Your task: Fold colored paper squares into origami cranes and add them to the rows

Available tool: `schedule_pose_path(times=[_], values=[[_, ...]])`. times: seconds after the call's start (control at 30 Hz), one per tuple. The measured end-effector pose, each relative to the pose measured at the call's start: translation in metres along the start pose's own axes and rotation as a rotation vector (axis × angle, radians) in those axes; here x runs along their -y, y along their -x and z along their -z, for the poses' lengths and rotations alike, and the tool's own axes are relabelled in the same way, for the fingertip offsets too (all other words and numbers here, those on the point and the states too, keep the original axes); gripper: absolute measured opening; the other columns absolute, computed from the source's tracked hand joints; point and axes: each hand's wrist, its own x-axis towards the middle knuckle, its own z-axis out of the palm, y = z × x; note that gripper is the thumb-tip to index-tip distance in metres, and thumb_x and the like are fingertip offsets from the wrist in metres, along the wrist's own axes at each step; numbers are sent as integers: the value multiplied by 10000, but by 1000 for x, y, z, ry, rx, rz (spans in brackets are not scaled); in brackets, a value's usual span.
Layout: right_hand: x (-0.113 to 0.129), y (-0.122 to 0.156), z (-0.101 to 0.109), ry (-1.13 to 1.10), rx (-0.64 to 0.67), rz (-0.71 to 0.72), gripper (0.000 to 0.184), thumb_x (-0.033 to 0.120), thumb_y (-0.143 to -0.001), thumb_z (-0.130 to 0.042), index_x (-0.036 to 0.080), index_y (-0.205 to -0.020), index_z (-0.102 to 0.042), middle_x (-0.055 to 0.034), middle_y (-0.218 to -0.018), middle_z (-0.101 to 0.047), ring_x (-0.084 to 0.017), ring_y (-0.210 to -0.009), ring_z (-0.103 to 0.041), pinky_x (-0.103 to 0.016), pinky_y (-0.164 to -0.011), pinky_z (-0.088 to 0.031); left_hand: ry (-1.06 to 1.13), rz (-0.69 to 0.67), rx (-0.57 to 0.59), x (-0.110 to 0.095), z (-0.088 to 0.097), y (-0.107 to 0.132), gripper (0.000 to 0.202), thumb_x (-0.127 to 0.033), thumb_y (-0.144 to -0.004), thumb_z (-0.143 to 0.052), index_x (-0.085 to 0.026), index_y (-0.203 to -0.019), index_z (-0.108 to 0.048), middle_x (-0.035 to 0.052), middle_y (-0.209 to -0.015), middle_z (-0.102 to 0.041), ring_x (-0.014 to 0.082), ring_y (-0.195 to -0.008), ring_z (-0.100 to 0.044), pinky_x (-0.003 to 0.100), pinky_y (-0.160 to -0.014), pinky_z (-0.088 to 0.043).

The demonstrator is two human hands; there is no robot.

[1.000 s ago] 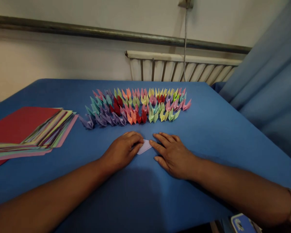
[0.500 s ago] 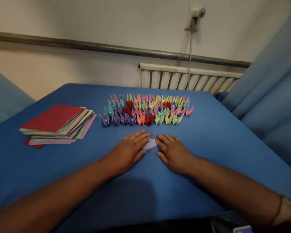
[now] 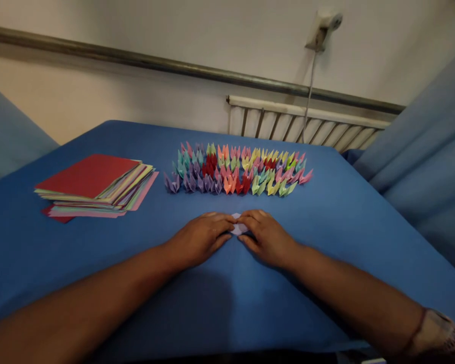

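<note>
A small piece of pale lilac origami paper (image 3: pixel 240 229), folded, lies on the blue table between my hands. My left hand (image 3: pixel 201 238) holds its left side, with the fingers together on top and the thumb at the near edge. From the other side my right hand (image 3: pixel 268 237) grips it, fingertips bent onto the paper and thumb close to the near edge. The fingertips of both hands nearly meet at the middle. Much of the paper is hidden under the fingers.
Several rows of colourful paper cranes (image 3: pixel 235 172) stand just beyond my hands. To the left lies a stack of coloured paper sheets (image 3: pixel 91 177), red on top. The blue table (image 3: pixel 136 283) reaches back towards a radiator (image 3: pixel 288 119). A blue curtain (image 3: pixel 424 136) hangs at the right.
My right hand has shifted left along the paper, closer to my left hand, and its fingers now rest over the paper. The camera view has tilted slightly.
</note>
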Motion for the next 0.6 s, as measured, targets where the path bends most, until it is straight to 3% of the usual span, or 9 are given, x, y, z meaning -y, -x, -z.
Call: schedule_pose_path(times=[0.23,0.6], values=[[-6,8,8,89,37,82,281,287,-952,-554,179,-1188,-661,-113,-1252,-642,-259,-1106,-571,-440,-945,-445,18,17,31,9,11,2,219,-252,-955,-500,-193,-1003,-706,64,-1187,-676,202,-1078,-636,331,-957,-478],[-8,9,12,90,38,73,258,282,-975,-517,179,-1135,-691,-96,-1230,-663,-247,-1081,-590,-427,-942,-447,-35,86,94,21,32,7,232,-275,-955,-493,-195,-943,-711,53,-1181,-673,199,-1056,-638,316,-939,-476]])
